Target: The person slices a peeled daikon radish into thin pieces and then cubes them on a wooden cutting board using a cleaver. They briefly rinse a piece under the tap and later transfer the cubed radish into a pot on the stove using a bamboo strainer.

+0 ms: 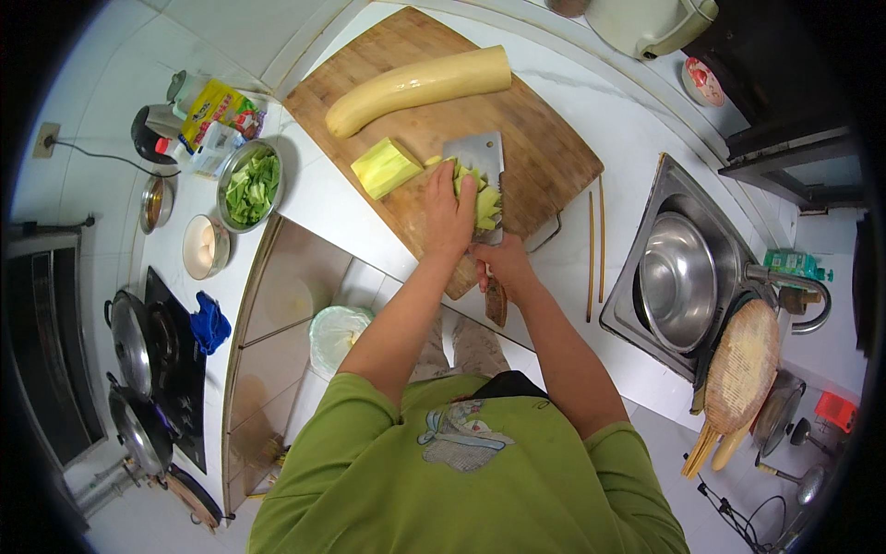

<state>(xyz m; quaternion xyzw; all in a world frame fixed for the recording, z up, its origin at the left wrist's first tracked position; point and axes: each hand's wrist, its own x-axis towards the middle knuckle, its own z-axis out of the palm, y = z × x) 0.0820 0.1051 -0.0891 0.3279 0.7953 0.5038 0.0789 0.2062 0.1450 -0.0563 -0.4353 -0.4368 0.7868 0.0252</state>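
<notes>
A cleaver (480,147) lies broadside over the wooden cutting board (547,156), and cut yellow-green squash pieces (487,206) cover part of its blade. My right hand (507,266) grips it near the base of its wooden handle, at the board's near edge. Palm down, my left hand (448,211) rests against the pieces, thumb apart from the fingers; what lies under the palm is hidden. Left of that hand sits a peeled squash chunk (386,168). A long, pale yellow squash (422,88) stretches across the far part of the board.
Two chopsticks (591,256) lie right of the board, before a sink (616,305) holding a metal basin (678,277). At left stand a bowl of chopped greens (252,187), a bowl with eggs (206,247) and a cooktop (176,374) with pans. A lined bin (339,336) stands below.
</notes>
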